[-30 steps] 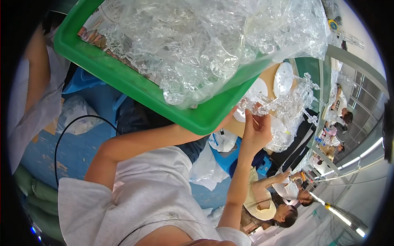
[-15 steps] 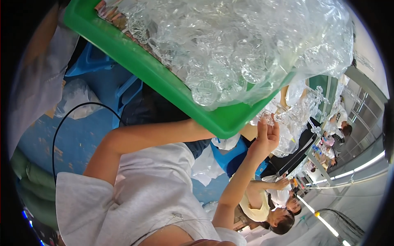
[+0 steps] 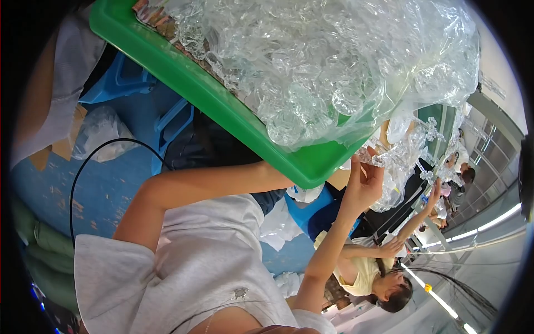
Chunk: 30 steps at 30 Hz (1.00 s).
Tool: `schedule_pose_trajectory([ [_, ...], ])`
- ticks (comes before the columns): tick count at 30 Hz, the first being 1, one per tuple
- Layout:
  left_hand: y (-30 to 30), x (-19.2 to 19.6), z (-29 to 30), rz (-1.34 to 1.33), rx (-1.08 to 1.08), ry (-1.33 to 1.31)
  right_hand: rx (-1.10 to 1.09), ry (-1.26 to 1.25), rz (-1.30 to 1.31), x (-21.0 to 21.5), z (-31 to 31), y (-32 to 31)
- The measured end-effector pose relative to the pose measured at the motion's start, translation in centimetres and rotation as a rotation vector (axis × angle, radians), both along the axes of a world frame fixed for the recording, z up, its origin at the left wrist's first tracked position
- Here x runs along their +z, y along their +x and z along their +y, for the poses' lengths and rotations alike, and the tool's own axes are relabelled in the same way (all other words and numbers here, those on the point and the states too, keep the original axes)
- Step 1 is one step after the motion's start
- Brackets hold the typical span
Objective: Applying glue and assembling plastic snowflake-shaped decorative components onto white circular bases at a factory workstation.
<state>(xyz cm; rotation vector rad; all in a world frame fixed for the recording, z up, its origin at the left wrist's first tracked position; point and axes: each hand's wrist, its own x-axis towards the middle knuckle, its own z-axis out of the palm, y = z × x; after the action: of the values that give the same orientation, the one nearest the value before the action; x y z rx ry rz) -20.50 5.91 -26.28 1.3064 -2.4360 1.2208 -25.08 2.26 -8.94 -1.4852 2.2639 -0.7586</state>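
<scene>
My right hand [image 3: 364, 186] pinches a small clear plastic piece [image 3: 374, 158] by the near corner of a green tray [image 3: 233, 119]. My left forearm [image 3: 222, 181] runs under the tray, which hides most of that hand. A bit of skin [image 3: 384, 132] shows past the tray's corner, perhaps my left hand; its fingers cannot be made out. Heaped in the tray is a clear plastic bag [image 3: 311, 72] full of transparent parts, some round. More clear plastic parts [image 3: 395, 172] lie beyond my right hand.
Blue stools [image 3: 119, 80] stand on the worn blue floor [image 3: 94, 195]. A black cable [image 3: 78, 172] curves at the left, near a plastic bag [image 3: 103, 133]. A person in pale yellow [image 3: 356, 270] sits at the right, one arm stretched out. Another person's white sleeve [image 3: 61, 94] is at the far left.
My right hand has shifted slightly right and turned, with the clear plastic piece now tilted. The person in yellow has leaned and reached an arm outward. The tray has barely moved.
</scene>
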Motion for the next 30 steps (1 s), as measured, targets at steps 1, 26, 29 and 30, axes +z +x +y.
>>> schedule_pose_trajectory([
  [1,0.5,0.3,-0.2,0.400,-0.101,0.232,-0.002,0.001,0.000,0.0,-0.1,0.3],
  [26,9.0,11.2,-6.8,0.653,-0.460,0.971,0.091,0.492,0.568,3.5,3.6,-26.0],
  [29,8.8,11.6,-6.6,0.612,-0.384,0.972,0.154,0.641,0.575,3.9,2.4,-25.8],
  [30,8.7,11.7,-6.6,0.593,-0.367,0.971,0.146,0.636,0.567,3.8,2.7,-26.3],
])
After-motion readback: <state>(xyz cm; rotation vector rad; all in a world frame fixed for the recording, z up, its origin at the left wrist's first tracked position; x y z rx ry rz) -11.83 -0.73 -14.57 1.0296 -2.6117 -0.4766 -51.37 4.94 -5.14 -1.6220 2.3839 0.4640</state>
